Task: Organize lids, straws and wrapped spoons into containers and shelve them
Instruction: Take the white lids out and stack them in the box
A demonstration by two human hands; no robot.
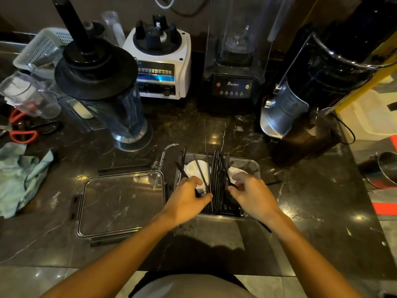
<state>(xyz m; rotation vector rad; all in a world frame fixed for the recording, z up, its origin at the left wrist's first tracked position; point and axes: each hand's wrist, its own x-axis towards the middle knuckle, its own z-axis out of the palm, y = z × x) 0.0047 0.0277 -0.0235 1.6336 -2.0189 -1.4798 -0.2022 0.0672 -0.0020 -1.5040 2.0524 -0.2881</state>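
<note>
A clear plastic container (253, 166) sits on the dark marble counter in front of me. Several black straws (217, 179) lie in it, their far ends fanned out over its back rim. White lids (194, 168) show underneath them. My left hand (187, 201) grips the straw bundle from the left, thumb against it. On the right side, my right hand (253, 194) pinches a few straws. The container's clear lid (120, 203) lies flat on the counter just left of it.
Behind stand a blender jar with black lid (101, 82), a white blender base (161, 59), a black blender (234, 67) and a dark machine (311, 93). A green cloth (19, 175) and red scissors (21, 132) lie left. A metal cup (384, 171) is at right.
</note>
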